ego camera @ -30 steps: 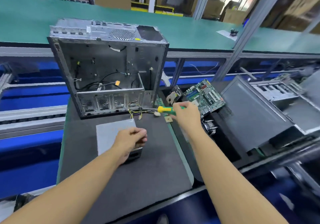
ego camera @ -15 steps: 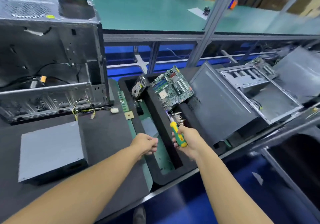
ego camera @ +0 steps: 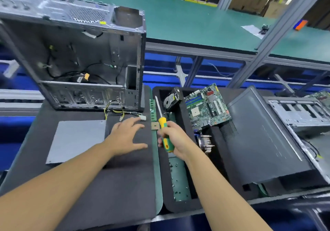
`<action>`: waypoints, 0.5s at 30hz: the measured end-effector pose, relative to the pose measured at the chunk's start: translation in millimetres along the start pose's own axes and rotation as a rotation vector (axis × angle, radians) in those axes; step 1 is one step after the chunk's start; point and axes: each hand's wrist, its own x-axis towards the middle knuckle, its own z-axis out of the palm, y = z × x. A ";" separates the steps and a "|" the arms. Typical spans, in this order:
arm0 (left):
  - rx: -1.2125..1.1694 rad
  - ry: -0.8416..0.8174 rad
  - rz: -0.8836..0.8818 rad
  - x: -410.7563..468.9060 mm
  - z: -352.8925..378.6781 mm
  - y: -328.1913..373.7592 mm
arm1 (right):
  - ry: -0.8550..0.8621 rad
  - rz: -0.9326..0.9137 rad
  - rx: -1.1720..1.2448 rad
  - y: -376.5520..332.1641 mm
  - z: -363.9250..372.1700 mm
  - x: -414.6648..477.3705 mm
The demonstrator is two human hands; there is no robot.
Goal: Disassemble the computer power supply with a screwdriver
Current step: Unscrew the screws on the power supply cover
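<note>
dark mat (ego camera: 107,186), screwdriver (ego camera: 167,143) in right hand (ego camera: 177,140)

Matt grey metal power supply (ego camera: 78,141), glossy plastic screwdriver handle (ego camera: 165,132), matt black mat (ego camera: 114,186)

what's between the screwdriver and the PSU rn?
Head view: only the left hand, spread over the black mat. The PSU lies to its left; the screwdriver, gripped by the right hand, is to its right.
</note>
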 end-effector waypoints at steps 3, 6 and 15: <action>0.069 -0.091 -0.128 -28.6 -7.8 -44.8 | -0.064 -0.012 -0.117 7.5 38.3 18.6; 0.211 -0.246 -0.186 -51.9 -15.5 -84.5 | -0.078 -0.005 -0.163 13.1 72.1 33.8; 0.318 -0.340 -0.091 -68.7 -33.8 -145.1 | 0.000 0.023 -0.306 33.0 145.3 52.5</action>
